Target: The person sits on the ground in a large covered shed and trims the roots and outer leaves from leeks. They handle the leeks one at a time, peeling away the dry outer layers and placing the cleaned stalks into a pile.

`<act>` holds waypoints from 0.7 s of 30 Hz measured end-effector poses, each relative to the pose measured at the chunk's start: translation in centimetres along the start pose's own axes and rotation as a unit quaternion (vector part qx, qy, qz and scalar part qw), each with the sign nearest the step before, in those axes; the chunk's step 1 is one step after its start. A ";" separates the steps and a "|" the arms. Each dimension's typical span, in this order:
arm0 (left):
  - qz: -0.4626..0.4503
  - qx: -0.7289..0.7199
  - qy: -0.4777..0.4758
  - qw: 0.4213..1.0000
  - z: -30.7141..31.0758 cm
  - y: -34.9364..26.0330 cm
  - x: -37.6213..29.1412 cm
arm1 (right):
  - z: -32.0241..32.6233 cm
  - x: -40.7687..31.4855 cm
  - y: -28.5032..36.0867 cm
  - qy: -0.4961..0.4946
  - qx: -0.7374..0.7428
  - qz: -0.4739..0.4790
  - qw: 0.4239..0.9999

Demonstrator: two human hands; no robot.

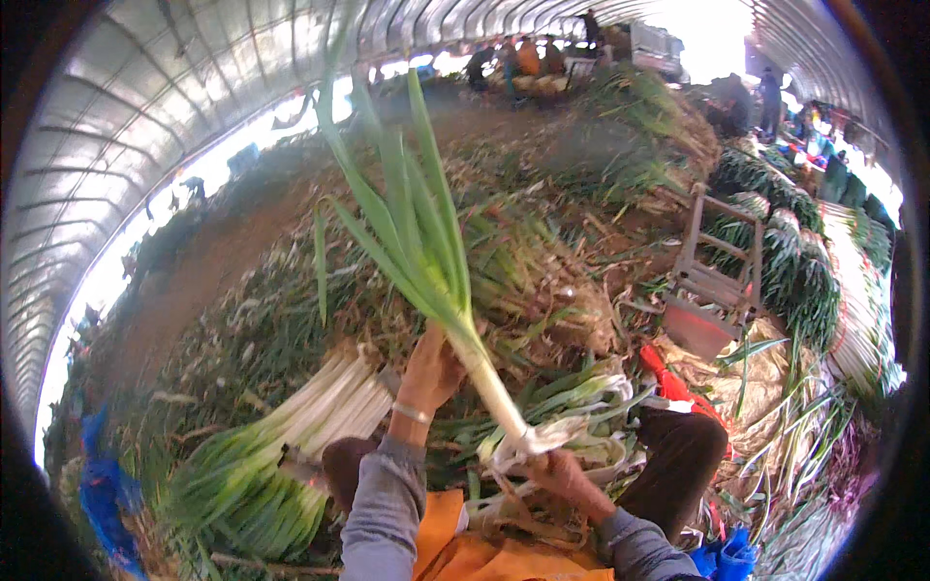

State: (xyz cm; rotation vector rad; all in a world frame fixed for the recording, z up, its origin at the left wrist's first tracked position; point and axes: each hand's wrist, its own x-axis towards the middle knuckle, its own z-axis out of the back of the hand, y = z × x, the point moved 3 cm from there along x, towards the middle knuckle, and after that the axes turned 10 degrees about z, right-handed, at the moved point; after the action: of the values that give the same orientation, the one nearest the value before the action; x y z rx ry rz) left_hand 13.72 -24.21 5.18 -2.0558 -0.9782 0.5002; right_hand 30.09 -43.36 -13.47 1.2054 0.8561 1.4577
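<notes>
My left hand (434, 370) is closed around the upper shank of a large green onion (483, 370). Its green leaves fan out upward, away from me, and the white root end points down to the right. At that end a pale outer sheath (556, 434) hangs partly peeled from the stalk. My right hand (563, 476) pinches loose sheath material just below the root end; its fingertips are partly hidden. Stripped leaves (599, 414) lie in a tangle between my knees, over an orange apron (508, 555). Left of my left forearm lies a row of white-shanked green onions (327, 414).
Unpeeled green onions (541, 269) are heaped ahead. Right of them stands a metal frame (716, 272) with a reddish plate, near red plastic strips (661, 370). Bundled onions (857, 298) are stacked farther right. Blue plastic (105, 494) lies at far left. People work in the background.
</notes>
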 end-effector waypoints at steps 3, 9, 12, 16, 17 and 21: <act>0.034 -0.149 0.132 0.979 1.5 0.6 -0.3 | -1.7 -1.1 6.9 0.132 0.249 -0.087 0.955; -0.024 -0.095 0.028 0.995 2.8 0.7 0.0 | -0.7 -0.5 5.2 0.073 0.103 -0.090 0.988; -0.025 -0.096 0.013 0.995 4.3 0.6 -0.5 | -0.4 -0.3 3.2 0.036 0.036 -0.071 0.996; 0.038 -0.052 0.018 0.998 6.1 -0.6 -1.0 | -0.6 -0.3 2.8 0.014 -0.013 -0.009 1.000; 0.063 -0.043 0.033 0.997 6.3 -0.8 -1.1 | -0.6 -0.4 2.6 0.011 -0.024 -0.002 1.000; 0.059 -0.024 -0.014 0.998 6.0 -1.2 -1.7 | -0.5 -0.3 2.8 0.017 -0.034 0.007 0.999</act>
State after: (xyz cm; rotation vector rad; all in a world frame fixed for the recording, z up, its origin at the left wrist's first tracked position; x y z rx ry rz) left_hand 8.39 -22.15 2.50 -2.1633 -0.8964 0.5745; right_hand 28.88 -44.25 -11.05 1.1409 0.8168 1.5114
